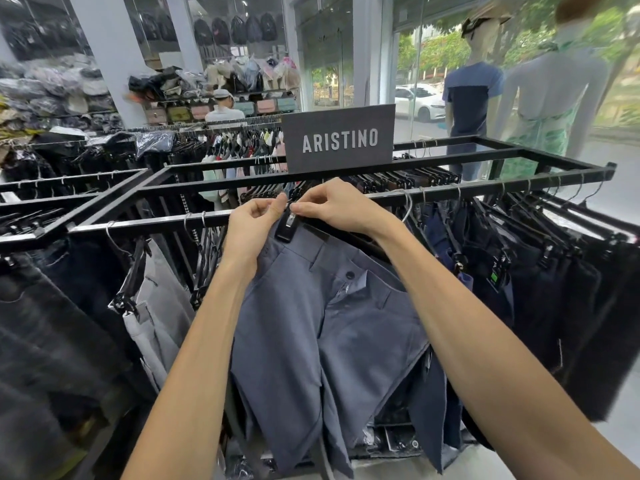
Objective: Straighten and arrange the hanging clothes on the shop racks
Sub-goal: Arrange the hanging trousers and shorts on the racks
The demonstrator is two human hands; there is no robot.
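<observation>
Blue-grey trousers are hanging nearest, below the front rail of the black rack, their waistband caught in a black hanger clip. The left hand and right hand are meeting just above that clip. The right is pinching its top; the left seems to be pinching it too. Beyond, an ARISTINO sign is standing on the rack, with a mannequin in a navy T-shirt facing the window.

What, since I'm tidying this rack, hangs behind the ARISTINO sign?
Right of the ARISTINO sign, a row of dark clip hangers shows; left of it, colourful tops on a farther rail. Anything directly behind the board is hidden.
</observation>
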